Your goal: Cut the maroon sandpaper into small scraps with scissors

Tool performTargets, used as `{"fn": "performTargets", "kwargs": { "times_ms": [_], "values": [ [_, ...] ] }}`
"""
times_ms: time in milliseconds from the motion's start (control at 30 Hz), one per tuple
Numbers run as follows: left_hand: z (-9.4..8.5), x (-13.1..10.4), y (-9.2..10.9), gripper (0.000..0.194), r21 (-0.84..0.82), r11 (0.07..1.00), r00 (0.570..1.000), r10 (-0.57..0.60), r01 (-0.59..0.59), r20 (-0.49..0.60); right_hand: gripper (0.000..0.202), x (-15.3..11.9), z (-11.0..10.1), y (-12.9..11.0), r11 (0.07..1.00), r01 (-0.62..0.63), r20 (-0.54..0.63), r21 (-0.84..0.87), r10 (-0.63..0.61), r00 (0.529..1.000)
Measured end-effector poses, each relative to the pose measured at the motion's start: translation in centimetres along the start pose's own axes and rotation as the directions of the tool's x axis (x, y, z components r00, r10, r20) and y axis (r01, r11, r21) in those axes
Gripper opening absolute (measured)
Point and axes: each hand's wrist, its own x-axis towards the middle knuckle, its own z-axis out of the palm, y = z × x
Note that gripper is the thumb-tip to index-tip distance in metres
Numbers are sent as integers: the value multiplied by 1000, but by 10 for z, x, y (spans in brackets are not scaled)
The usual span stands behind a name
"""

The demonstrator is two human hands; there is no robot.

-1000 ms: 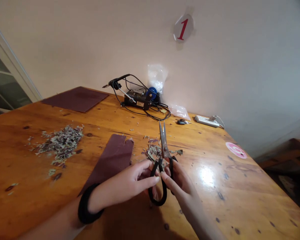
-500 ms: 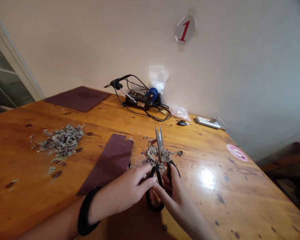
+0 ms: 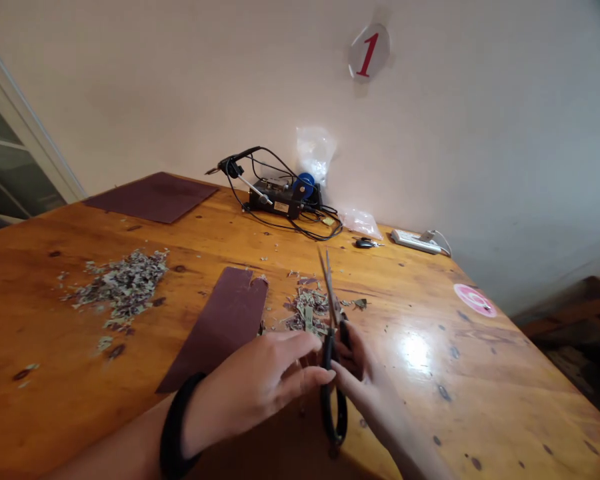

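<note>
A pair of scissors (image 3: pixel 333 313) with black handles points away from me, its slim blades nearly together. My right hand (image 3: pixel 367 380) is wrapped round the handle on the right side. From the left, my left hand (image 3: pixel 265 373), with a black band at the wrist, has its thumb and fingertips at the same handles; part of its grip is hidden. Beneath the blades lies a small heap of grey and brown scraps (image 3: pixel 307 310). A dark red sandpaper-like strip (image 3: pixel 215 327), notched at its far edge, rests left of the heap, partly under my left forearm.
A larger pile of scraps (image 3: pixel 125 283) lies on the wooden table (image 3: pixel 480 373) at left. Farther back are a dark red sheet (image 3: pixel 155 197), a soldering station (image 3: pixel 275 200) with cables, plastic bags (image 3: pixel 360 223), a small black tool (image 3: pixel 366 243) and a power strip (image 3: pixel 415 241).
The scissors have shifted right and turned more edge-on, their blades closer together. Both my hands have moved slightly right with them. A pale piece shows more plainly on the small heap.
</note>
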Motion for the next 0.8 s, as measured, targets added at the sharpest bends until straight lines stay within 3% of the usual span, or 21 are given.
{"fn": "performTargets", "kwargs": {
  "times_ms": [100, 167, 233, 333, 433, 500, 633, 800],
  "values": [
    [-1, 3, -7, 28, 78, 997, 996, 30, -24, -79, 49, 1, -6, -8, 990, 38, -123, 139, -20, 992],
    [-3, 7, -16, 19, 193, 979, 980, -24, 64, -200, 44, 2, -11, -22, 970, 48, -158, 239, -10, 987],
    [-3, 11, -25, 18, 352, 923, 968, -74, 157, -238, 41, 3, -16, -37, 934, 7, -118, 358, 38, 992],
    [1, 14, -34, 24, 580, 810, 990, 0, 82, -140, 43, 6, -23, -51, 876, -55, -65, 480, 98, 993],
    [10, 19, -35, 25, 738, 671, 995, 100, -73, 7, 45, 11, -24, -49, 877, -47, -86, 477, 100, 991],
    [16, 24, -35, 18, 783, 614, 993, 112, -101, 40, 48, 13, -22, -45, 884, -42, -90, 465, 94, 992],
    [25, 34, -35, 7, 799, 595, 993, 119, -82, 13, 54, 13, -13, -40, 912, -9, -133, 411, 70, 989],
    [26, 36, -36, 10, 776, 628, 983, 172, -63, -59, 64, 7, -6, -47, 954, -47, -98, 297, 79, 992]
  ]
}}
